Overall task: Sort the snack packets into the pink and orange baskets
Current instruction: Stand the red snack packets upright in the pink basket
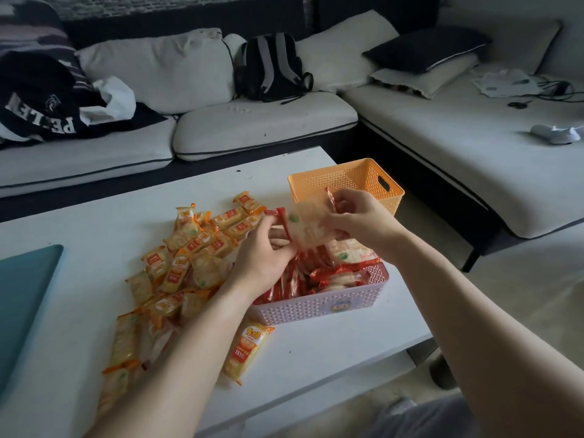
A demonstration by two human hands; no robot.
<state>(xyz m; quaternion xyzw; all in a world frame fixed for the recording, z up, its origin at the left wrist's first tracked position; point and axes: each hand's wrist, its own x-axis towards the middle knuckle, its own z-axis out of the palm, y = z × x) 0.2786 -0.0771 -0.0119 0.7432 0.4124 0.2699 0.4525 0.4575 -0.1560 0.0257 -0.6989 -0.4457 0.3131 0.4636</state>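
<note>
Both hands hold one red-edged snack packet (308,226) above the pink basket (319,306). My left hand (264,252) pinches its left red end. My right hand (357,221) grips its right end. Several red packets fill the pink basket. Behind it stands the orange basket (344,181), and I cannot see anything inside it. A heap of orange-edged packets (186,257) lies on the white table (94,222) to the left of the baskets. One orange packet (246,349) lies in front of the pink basket, under my left forearm.
A teal flat object (22,298) lies at the table's left edge. A white sofa (259,121) with cushions, a black backpack (271,67) and dark clothing (44,99) runs behind and to the right of the table. The table's front edge is close to me.
</note>
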